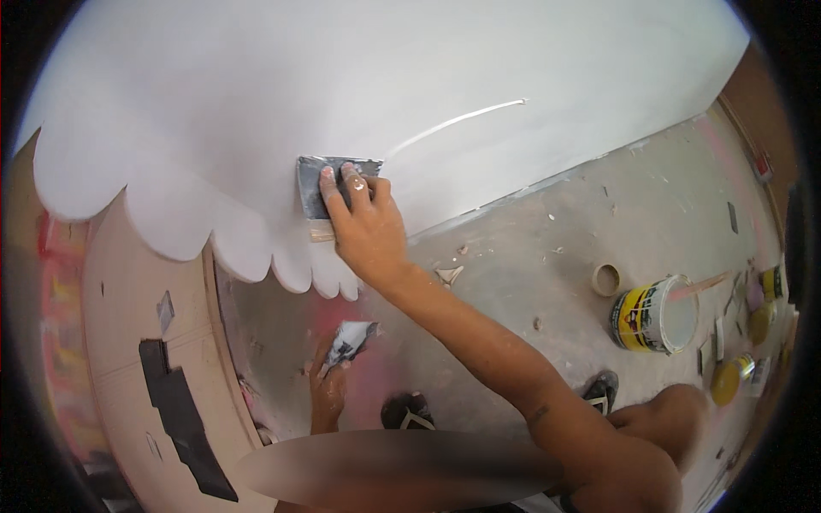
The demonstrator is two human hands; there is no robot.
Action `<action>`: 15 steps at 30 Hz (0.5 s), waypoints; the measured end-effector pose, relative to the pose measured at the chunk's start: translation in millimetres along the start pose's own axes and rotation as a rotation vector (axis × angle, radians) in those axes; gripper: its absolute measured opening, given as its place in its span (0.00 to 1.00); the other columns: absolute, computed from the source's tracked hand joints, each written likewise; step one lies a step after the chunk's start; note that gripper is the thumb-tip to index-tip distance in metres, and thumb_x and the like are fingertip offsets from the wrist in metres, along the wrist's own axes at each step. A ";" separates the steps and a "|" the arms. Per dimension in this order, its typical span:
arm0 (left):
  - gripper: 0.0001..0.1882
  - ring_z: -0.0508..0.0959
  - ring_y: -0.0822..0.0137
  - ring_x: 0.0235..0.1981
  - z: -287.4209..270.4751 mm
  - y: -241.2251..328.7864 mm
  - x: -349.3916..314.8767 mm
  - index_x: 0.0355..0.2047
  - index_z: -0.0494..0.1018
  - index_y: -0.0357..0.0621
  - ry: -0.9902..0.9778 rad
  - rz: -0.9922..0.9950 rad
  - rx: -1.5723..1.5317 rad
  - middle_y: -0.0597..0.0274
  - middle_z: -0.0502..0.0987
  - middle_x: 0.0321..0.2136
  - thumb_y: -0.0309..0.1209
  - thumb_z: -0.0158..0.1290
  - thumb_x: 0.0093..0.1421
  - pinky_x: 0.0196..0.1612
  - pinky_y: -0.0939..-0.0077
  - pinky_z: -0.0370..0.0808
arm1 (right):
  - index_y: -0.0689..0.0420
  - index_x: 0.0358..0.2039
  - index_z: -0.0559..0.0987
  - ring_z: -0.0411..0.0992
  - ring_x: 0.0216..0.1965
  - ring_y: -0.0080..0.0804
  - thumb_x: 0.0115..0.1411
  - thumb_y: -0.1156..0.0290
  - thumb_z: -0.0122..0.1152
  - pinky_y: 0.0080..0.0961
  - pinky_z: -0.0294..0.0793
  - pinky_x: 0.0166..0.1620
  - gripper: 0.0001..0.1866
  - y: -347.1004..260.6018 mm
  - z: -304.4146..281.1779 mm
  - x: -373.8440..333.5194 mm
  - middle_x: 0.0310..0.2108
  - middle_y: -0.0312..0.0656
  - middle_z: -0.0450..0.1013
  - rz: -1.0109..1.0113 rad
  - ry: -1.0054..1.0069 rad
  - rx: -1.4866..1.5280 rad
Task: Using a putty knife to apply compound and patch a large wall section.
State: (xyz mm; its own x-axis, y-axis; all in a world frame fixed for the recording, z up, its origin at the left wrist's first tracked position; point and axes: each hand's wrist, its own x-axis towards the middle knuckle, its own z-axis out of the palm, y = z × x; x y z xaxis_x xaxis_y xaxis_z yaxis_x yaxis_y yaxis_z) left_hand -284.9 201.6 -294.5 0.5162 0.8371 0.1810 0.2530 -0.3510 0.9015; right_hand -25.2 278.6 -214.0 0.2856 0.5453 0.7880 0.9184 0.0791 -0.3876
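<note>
Our right hand (374, 239) grips a scraper (312, 181) against the mostly smooth-looking panel (547, 51), one streak (453, 126) seemingly unlevelled, our left hand (328, 395) clutching a smeared blade (351, 339).

Top panel (556, 51) white; centre scraper (313, 190) dark grey, smeared white; lower tool (349, 340) blotched grey and white; lower-left board (120, 333) pinkish tan; right-hand bucket (637, 318) yellow, black and white.

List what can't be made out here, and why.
Head view:
Dark spreader: partly hidden by the right hand.
Smeared tool: partly hidden by the left hand.
White panel: cut off by the upper edge.
Lower middle: covered by a blurred oval.
Floor scraps: too small to identify.
</note>
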 end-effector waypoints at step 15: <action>0.19 0.83 0.65 0.34 65.4 51.0 77.8 0.54 0.70 0.46 -0.026 -0.597 -1.576 0.63 0.80 0.40 0.43 0.46 0.70 0.23 0.77 0.81 | 0.53 0.57 0.72 0.63 0.57 0.49 0.47 0.94 0.46 0.43 0.64 0.58 0.36 13.7 -112.7 -59.0 0.52 0.52 0.67 0.022 -0.120 0.882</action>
State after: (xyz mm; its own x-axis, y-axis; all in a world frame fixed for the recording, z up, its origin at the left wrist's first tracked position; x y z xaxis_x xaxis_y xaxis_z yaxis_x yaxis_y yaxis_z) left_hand -178.3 221.4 -260.2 0.6732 0.6767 -0.2981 -0.5945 0.7351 0.3260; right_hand 1.4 153.4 -211.8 0.2246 0.6345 0.7396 0.3534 0.6543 -0.6686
